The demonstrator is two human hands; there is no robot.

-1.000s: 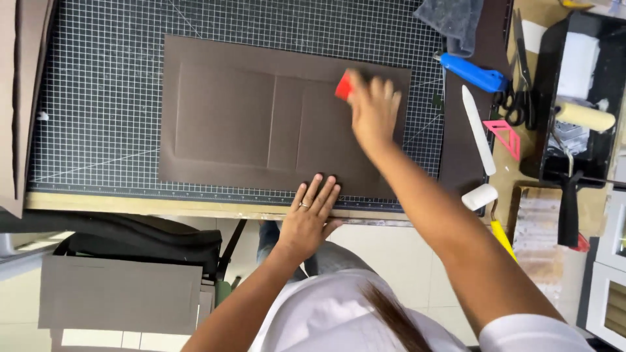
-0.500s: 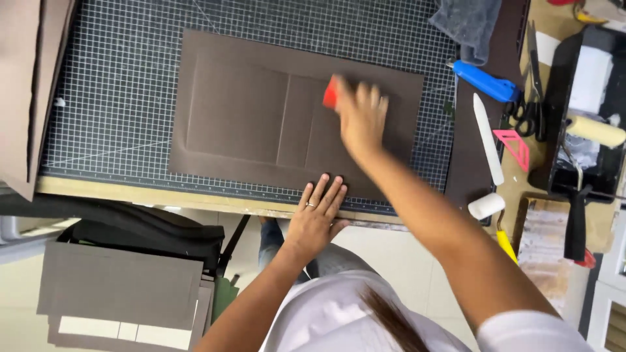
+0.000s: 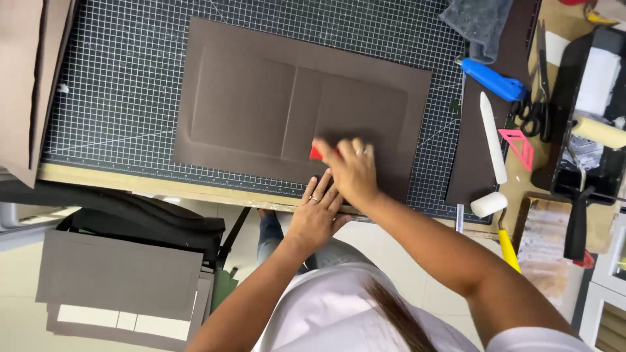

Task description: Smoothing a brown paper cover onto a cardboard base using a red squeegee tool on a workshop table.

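Drawn back toward the near edge over the last second, the right hand now presses a small red scraper against the lower middle of a dark brown covering sheet, where a moment ago it worked higher up and further right. That hand is clenched over the scraper, so only a red corner shows past the fingertips. The left hand lies flat and released, fingers spread, at the sheet's near edge, touching the right hand and pinning the material down much as it did before.

Raised outlines of two panels and a narrow spine strip show through the sheet, which lies on a gridded cutting mat on the table. To the right sit a white bone folder, a blue-handled tool, black scissors, a pink triangle, a small white roller with a yellow handle and a grey cloth. More brown boards lie below the table.

Judged from this, the smoothing of the sheet over its boards is under way, near the spine. Any further stroke calls for firm, even pressure outward, the flat hand holding steady so nothing shifts or creases.
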